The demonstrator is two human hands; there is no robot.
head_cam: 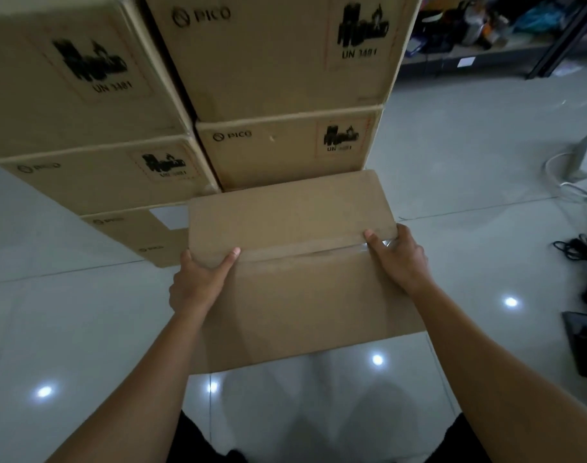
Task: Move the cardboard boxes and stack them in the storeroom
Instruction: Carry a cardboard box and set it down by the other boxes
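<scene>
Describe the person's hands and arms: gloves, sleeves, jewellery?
The left hand and right hand are bare: no gloves, rings or watch visible. The left forearm and right forearm are uncovered to the frame edge; no sleeves show. Dark clothing sits at the bottom edge.

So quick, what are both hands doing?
Left hand: grips the cardboard box at its left edge.
Right hand: grips the same box at its right edge.

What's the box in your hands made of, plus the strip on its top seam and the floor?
Held box: brown cardboard, matte, unprinted on top. Seam strip: probably clear plastic tape; it glints beside the right hand. Floor: glossy pale tile, going by joint lines and reflected lights.
</scene>
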